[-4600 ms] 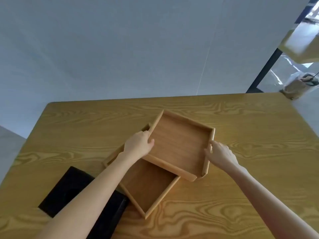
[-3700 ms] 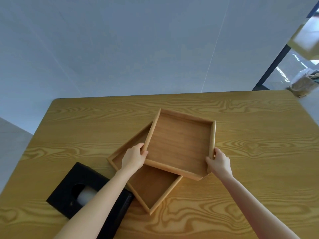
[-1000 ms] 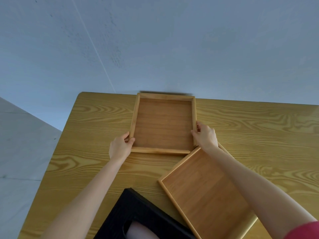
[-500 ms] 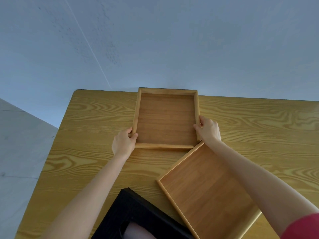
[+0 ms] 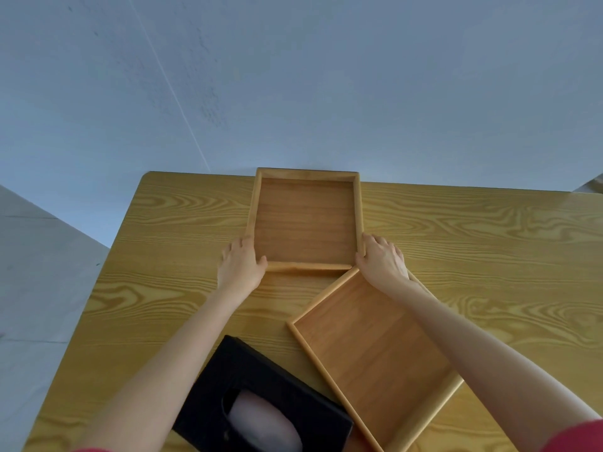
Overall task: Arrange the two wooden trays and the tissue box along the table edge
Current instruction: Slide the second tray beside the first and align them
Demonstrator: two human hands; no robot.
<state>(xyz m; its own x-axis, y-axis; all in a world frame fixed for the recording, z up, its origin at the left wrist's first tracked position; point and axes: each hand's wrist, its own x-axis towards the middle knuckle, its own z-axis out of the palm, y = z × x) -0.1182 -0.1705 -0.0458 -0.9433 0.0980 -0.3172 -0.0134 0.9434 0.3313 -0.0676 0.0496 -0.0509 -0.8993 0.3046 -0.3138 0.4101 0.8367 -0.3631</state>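
One wooden tray (image 5: 306, 220) lies square against the far edge of the wooden table (image 5: 473, 243). My left hand (image 5: 240, 264) holds its near left corner and my right hand (image 5: 382, 258) holds its near right corner. The second wooden tray (image 5: 375, 353) lies turned at an angle in the near middle, partly under my right forearm. A black tissue box (image 5: 257, 396) with a white tissue showing in its oval slot sits near me on the left, partly under my left forearm.
A pale blue-grey wall rises right behind the table's far edge. The table's left edge drops to a light floor (image 5: 39, 288). Bare tabletop stretches to the right of the trays and to the left of the far tray.
Both hands lifted the upper tray off the lower one and carried it to the far edge. In the last second it slid the final bit until it met the edge.
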